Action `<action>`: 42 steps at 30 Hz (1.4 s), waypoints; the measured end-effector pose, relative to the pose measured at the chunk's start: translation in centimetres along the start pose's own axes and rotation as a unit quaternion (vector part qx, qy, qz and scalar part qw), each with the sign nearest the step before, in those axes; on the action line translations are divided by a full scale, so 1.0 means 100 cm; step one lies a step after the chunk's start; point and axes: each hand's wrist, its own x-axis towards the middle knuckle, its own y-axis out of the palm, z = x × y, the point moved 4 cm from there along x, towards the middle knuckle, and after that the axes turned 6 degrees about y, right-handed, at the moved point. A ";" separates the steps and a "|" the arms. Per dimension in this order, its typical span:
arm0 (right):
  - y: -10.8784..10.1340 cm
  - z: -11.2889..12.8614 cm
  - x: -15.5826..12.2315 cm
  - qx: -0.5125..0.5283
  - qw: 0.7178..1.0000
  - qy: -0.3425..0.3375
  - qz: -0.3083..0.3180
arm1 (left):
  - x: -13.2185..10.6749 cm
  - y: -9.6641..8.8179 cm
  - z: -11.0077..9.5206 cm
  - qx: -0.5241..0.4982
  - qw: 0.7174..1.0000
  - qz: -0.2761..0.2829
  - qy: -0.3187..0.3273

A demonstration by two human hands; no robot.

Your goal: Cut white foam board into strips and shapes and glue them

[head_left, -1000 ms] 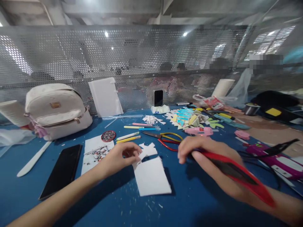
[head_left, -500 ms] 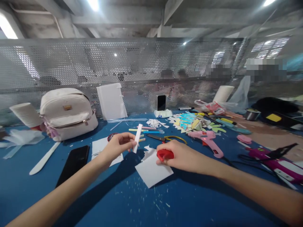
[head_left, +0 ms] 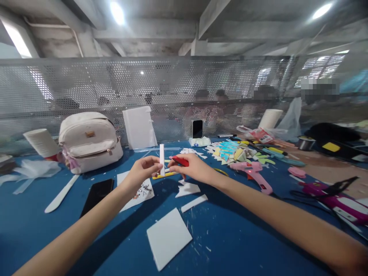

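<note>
Upright between the thumb and fingers of my left hand (head_left: 146, 168) is a narrow white strip (head_left: 162, 155). My right hand (head_left: 192, 166) is closed around a red tool (head_left: 181, 161), mostly covered by the fingers, so its kind is unclear. The right fingertips are close to the strip; whether they touch it I cannot tell. Below the hands lie a jagged white scrap (head_left: 188, 188), a second white strip (head_left: 194, 203) and a white square sheet (head_left: 169, 239). A paper with dark and reddish bits (head_left: 143, 191) lies under my left wrist.
A black phone (head_left: 97, 195), a white plastic knife (head_left: 61, 194) and a pale backpack (head_left: 90, 142) are on the left. A pink glue gun (head_left: 253, 174) and cut paper pieces (head_left: 230, 150) lie right. Another phone (head_left: 197, 129) stands behind, before a perforated metal screen (head_left: 169, 76).
My right hand has lifted the red tool off the white sheet and moved up and left toward the strip. The sheet now lies nearer me, and another strip shows on the table.
</note>
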 end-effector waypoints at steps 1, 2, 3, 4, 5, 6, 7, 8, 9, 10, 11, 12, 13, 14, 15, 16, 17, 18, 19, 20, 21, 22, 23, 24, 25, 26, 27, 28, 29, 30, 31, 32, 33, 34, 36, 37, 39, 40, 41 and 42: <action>-0.002 0.001 0.006 0.000 1.000 -0.008 -0.008 | -0.001 0.001 0.000 -0.008 1.000 0.002 0.000; -0.002 0.002 0.010 0.000 1.000 -0.016 -0.011 | -0.001 0.003 0.000 -0.016 1.000 0.005 0.000; -0.002 0.003 0.014 0.000 1.000 -0.023 -0.012 | -0.002 0.004 0.000 -0.025 1.000 0.008 0.000; -0.001 0.004 0.016 0.000 0.999 -0.030 -0.010 | -0.002 0.005 -0.001 -0.035 0.999 0.012 -0.001; 0.000 0.005 0.017 0.000 0.999 -0.037 -0.006 | -0.002 0.006 -0.001 -0.044 0.999 0.017 -0.004; 0.001 0.007 0.016 -0.001 0.999 -0.042 0.002 | -0.003 0.007 0.000 -0.053 0.998 0.025 -0.008; 0.001 0.009 0.015 -0.003 0.999 -0.046 0.015 | -0.003 0.007 0.000 -0.062 0.997 0.036 -0.015; 0.000 0.011 0.012 -0.007 0.998 -0.049 0.029 | -0.003 0.008 0.000 -0.070 0.996 0.049 -0.024; -0.001 0.013 0.007 -0.013 0.998 -0.050 0.043 | -0.003 0.009 0.001 -0.076 0.995 0.062 -0.035; -0.004 0.015 0.001 -0.022 0.997 -0.050 0.055 | -0.004 0.010 0.001 -0.082 0.993 0.073 -0.045; -0.006 0.016 -0.007 -0.034 0.996 -0.048 0.065 | -0.004 0.011 0.002 -0.086 0.992 0.080 -0.053; -0.009 0.016 -0.016 -0.047 0.995 -0.046 0.076 | -0.004 0.011 0.002 -0.088 0.991 0.082 -0.057; -0.009 0.015 -0.027 -0.060 0.993 -0.041 0.094 | -0.004 0.011 0.001 -0.088 0.991 0.082 -0.059; -0.008 0.013 -0.039 -0.072 0.989 -0.034 0.124 | -0.004 0.011 0.001 -0.086 0.991 0.079 -0.059; -0.004 0.010 -0.051 -0.084 0.984 -0.027 0.154 | -0.004 0.011 0.001 -0.084 0.992 0.075 -0.058; 0.000 0.006 -0.064 -0.102 0.978 -0.020 0.181 | -0.004 0.011 0.001 -0.080 0.992 0.072 -0.058; 0.006 0.000 -0.075 -0.156 0.967 -0.001 0.203 | -0.004 0.011 0.002 -0.077 0.993 0.071 -0.060; 0.011 -0.006 -0.085 -0.209 0.955 0.012 0.210 | -0.004 0.012 0.003 -0.074 0.993 0.070 -0.064; 0.016 -0.011 -0.093 -0.250 0.947 0.021 0.202 | -0.004 0.013 0.004 -0.071 0.993 0.070 -0.068; 0.020 -0.016 -0.099 -0.282 0.939 0.026 0.194 | -0.004 0.014 0.005 -0.068 0.992 0.071 -0.073; 0.024 -0.019 -0.103 -0.303 0.935 0.028 0.183 | -0.005 0.015 0.006 -0.064 0.992 0.073 -0.078; 0.027 -0.022 -0.105 -0.315 0.933 0.028 0.172 | -0.005 0.016 0.007 -0.059 0.992 0.075 -0.082; 0.029 -0.024 -0.107 -0.324 0.931 0.028 0.165 | -0.006 0.017 0.008 -0.055 0.992 0.076 -0.085; 0.030 -0.026 -0.107 -0.330 0.930 0.028 0.160 | -0.006 0.018 0.009 -0.051 0.992 0.077 -0.087; 0.031 -0.027 -0.107 -0.334 0.929 0.029 0.159 | -0.006 0.019 0.009 -0.047 0.992 0.077 -0.087; 0.031 -0.028 -0.107 -0.337 0.927 0.027 0.161 | -0.006 0.019 0.010 -0.043 0.992 0.076 -0.086; 0.032 -0.028 -0.107 -0.339 0.926 0.024 0.166 | -0.006 0.019 0.010 -0.039 0.993 0.075 -0.085; 0.034 -0.028 -0.108 -0.340 0.924 0.020 0.173 | -0.006 0.018 0.010 -0.035 0.993 0.075 -0.083; 0.035 -0.027 -0.109 -0.341 0.922 0.017 0.181 | -0.006 0.017 0.011 -0.032 0.993 0.074 -0.082; 0.037 -0.025 -0.110 -0.344 0.920 0.014 0.190 | -0.006 0.016 0.012 -0.028 0.994 0.074 -0.080; 0.038 -0.023 -0.111 -0.347 0.916 0.013 0.199 | -0.005 0.015 0.013 -0.025 0.994 0.073 -0.078; 0.039 -0.021 -0.110 -0.352 0.913 0.015 0.208 | -0.005 0.014 0.014 -0.021 0.994 0.072 -0.077; 0.038 -0.018 -0.108 -0.356 0.909 0.018 0.215 | -0.004 0.012 0.016 -0.017 0.994 0.071 -0.075; 0.036 -0.015 -0.104 -0.359 0.907 0.021 0.220 | -0.003 0.011 0.018 -0.011 0.995 0.069 -0.074; 0.024 -0.012 -0.087 -0.363 0.907 0.033 0.212 | -0.002 0.008 0.022 0.002 0.996 0.063 -0.071; 0.014 -0.011 -0.074 -0.367 0.909 0.039 0.196 | -0.001 0.006 0.023 0.009 0.996 0.059 -0.070; -0.013 -0.014 -0.041 -0.390 0.910 0.058 0.127 | -0.001 0.003 0.027 0.021 0.996 0.049 -0.070; -0.028 -0.016 -0.024 -0.405 0.907 0.071 0.087 | 0.000 0.002 0.029 0.026 0.996 0.045 -0.071; -0.043 -0.020 -0.007 -0.416 0.904 0.081 0.051 | 0.000 0.001 0.031 0.029 0.996 0.043 -0.073; -0.056 -0.023 0.008 -0.425 0.901 0.086 0.015 | 0.000 0.000 0.033 0.032 0.996 0.042 -0.074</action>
